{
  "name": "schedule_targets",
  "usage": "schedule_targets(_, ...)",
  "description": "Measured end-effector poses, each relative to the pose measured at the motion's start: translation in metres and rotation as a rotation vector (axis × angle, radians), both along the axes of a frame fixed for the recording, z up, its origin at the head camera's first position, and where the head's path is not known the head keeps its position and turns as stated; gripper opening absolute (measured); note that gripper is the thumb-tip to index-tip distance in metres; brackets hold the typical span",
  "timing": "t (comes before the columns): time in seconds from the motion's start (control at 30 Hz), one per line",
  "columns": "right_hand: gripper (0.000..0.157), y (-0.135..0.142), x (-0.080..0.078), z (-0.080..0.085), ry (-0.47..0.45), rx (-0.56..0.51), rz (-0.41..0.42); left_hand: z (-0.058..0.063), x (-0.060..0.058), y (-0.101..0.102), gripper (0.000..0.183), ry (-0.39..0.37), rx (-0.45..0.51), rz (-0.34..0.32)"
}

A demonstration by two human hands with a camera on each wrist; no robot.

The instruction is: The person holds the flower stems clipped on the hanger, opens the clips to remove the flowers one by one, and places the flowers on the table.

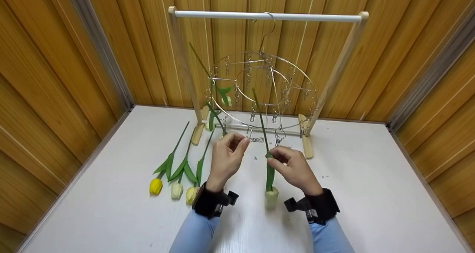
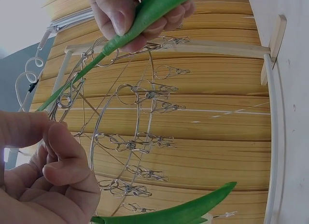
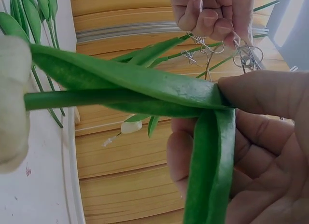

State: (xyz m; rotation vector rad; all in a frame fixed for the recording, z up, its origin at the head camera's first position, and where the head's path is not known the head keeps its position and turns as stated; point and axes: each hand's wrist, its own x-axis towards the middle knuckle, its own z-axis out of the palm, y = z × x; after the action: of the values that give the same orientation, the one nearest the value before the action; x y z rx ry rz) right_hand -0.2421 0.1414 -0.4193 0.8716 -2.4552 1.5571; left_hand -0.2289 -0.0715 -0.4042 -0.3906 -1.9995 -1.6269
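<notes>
My right hand (image 1: 293, 167) pinches an artificial tulip (image 1: 271, 195) by its green stem where the leaves join. The pale bloom points down and the bare stem (image 1: 262, 123) rises toward the hanger. Up at the hanger's near edge, the thumb and fingertips of my left hand (image 1: 227, 160) pinch a wire clip (image 1: 256, 139), which sticks out sideways from them. In the right wrist view the tulip's leaves (image 3: 130, 79) cross in front of my right palm. The left wrist view has the stem (image 2: 89, 67) slanting down past my left fingertips.
A round wire hanger (image 1: 237, 115) with several clips hangs from the white bar (image 1: 311, 17) of a wooden stand. Tulips hang on its left side, one with a white bloom (image 1: 227, 101). Left on the white table lie a yellow tulip (image 1: 156, 186) and two paler ones (image 1: 177, 190).
</notes>
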Motion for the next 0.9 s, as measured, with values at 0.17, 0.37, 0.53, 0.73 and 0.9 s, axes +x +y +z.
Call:
schedule_targets(0.17, 0.004, 0.0011, -0.0003, -0.0004, -0.001, 0.006, 0.011, -0.0001, -0.0004, -0.0011, 0.012, 0.007, -0.001, 0.009)
schedule_targets(0.37, 0.004, 0.0011, -0.0006, -0.0011, 0.004, -0.002, 0.022, 0.0014, 0.0005, -0.001, 0.012, -0.002, -0.001, 0.006)
schedule_targets(0.53, 0.005, 0.0014, -0.0011, -0.0021, 0.003, 0.002, 0.023, 0.0018, 0.0002, -0.001, 0.011, -0.018, 0.0, 0.007)
schedule_targets(0.73, 0.005, 0.0007, 0.0001, -0.0015, -0.003, 0.003, 0.03, 0.0015, 0.0003, -0.0015, 0.013, -0.041, 0.003, 0.017)
schedule_targets(0.9, 0.007, 0.0013, 0.0013, -0.0012, -0.019, 0.027, 0.027, -0.0001, -0.0002, -0.0018, 0.015, -0.054, 0.025, 0.017)
